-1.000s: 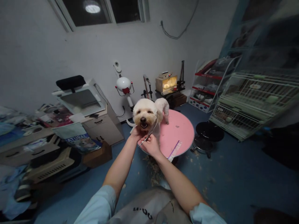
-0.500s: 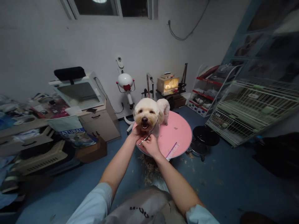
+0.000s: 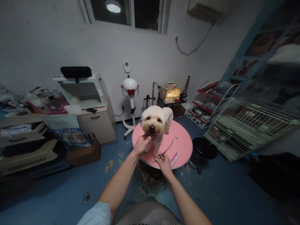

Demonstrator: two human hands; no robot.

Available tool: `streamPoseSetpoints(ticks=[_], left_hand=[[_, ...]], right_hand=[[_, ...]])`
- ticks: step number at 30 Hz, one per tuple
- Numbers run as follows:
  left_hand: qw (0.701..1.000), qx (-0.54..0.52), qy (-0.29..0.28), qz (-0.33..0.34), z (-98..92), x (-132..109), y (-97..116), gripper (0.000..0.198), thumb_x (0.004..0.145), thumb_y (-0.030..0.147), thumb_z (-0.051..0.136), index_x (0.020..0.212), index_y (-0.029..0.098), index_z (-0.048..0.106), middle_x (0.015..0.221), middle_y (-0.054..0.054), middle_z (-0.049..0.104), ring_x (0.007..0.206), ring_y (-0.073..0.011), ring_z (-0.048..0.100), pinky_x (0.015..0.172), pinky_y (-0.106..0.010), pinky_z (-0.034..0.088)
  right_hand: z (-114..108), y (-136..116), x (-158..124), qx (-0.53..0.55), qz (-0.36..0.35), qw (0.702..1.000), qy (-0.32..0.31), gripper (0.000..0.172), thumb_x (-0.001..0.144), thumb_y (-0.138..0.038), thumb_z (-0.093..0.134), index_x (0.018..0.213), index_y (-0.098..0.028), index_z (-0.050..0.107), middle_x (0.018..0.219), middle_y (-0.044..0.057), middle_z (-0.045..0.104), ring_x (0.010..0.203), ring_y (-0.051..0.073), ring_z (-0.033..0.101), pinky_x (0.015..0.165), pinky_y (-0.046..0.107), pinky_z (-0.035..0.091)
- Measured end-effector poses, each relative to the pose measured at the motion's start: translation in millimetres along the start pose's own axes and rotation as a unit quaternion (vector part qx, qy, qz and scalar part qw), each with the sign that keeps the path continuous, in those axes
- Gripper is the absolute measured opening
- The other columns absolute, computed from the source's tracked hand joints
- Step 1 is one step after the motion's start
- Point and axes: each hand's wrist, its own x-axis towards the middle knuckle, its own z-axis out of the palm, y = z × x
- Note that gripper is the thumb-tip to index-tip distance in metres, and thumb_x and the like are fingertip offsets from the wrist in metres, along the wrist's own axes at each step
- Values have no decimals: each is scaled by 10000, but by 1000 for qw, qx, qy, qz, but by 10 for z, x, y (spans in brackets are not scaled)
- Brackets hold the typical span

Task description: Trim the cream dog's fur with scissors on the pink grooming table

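A small white fluffy dog (image 3: pixel 155 120) stands on a round pink table (image 3: pixel 182 142), facing me. My left hand (image 3: pixel 142 144) grips the fur under the dog's chin. My right hand (image 3: pixel 164 162) holds a pair of curved scissors (image 3: pixel 164 151) low over the table, off to the right of the dog's front legs, blades pointing up and right, apart from the dog. A purple-and-white comb (image 3: pixel 175 158) lies on the table's near edge beside my right hand.
Clipped fur litters the blue floor under the table. A black stool (image 3: pixel 202 150) stands right of it, wire cages (image 3: pixel 248 128) beyond. A cabinet with a dryer box (image 3: pixel 81 92), a sack (image 3: pixel 67 131) and clutter fill the left. A stand dryer (image 3: pixel 130 87) is behind.
My right hand has drawn the scissors down and away from the dog's cheek to beside its legs. The left hand stays under the chin. The view has pulled back.
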Motion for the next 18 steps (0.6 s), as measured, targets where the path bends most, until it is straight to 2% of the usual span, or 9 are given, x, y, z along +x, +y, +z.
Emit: streamPoseSetpoints(ticks=[2,4,6,8,10,13,16,18], left_hand=[[999,-7,43,29,105,-52,-11,439,680,555,766,712,122,703,685,-77,676,641,-147,576,638,-251,440],[997,-8,69,20,122,-121,-89,428,715,552,738,688,127,692,658,-77,665,622,-155,584,644,-267,450],[997,-6,71,3,52,-229,-223,405,713,529,750,666,133,680,641,-78,658,607,-163,586,637,-282,456],[998,-16,67,8,-44,-367,-363,426,685,558,764,659,144,670,627,-76,652,586,-166,575,620,-296,459],[997,-35,65,23,-98,-501,-460,482,657,627,754,651,153,667,616,-75,649,572,-170,565,610,-310,466],[996,-44,65,28,-75,-641,-491,488,684,638,726,642,153,688,630,-75,654,595,-169,559,626,-306,466],[995,-32,92,38,-11,-705,-439,393,738,530,724,629,153,699,661,-68,656,686,-180,581,676,-287,463],[992,-29,112,44,15,-725,-399,341,765,472,710,639,155,706,685,-64,657,749,-190,594,705,-278,462]], right_hand=[[-179,4,5,-27,8,1000,9,438,515,-382,793,804,-251,491,765,36,675,759,246,693,739,435,580],[-387,-157,27,-55,15,998,14,446,489,-357,806,816,-240,527,763,43,679,740,244,683,719,429,577],[-611,-497,55,-121,4,993,1,441,509,-332,798,872,-219,575,798,59,693,730,233,676,715,416,570],[-798,-981,74,-276,-46,958,-58,406,604,-333,738,963,-195,607,871,88,711,756,224,684,741,399,561],[-886,-1528,75,-436,-101,882,-146,329,710,-304,649,1017,-189,622,915,106,724,813,218,695,770,368,545],[-787,-2240,60,-629,-196,722,-211,310,716,-286,665,1015,-207,655,922,99,726,799,205,684,731,317,506],[-533,-2650,72,-739,-226,596,-219,293,724,-215,671,1018,-227,670,881,81,728,715,197,673,645,294,462],[-356,-2789,106,-790,-212,531,-219,273,751,-147,618,1004,-234,674,798,68,719,634,201,651,581,295,419]])
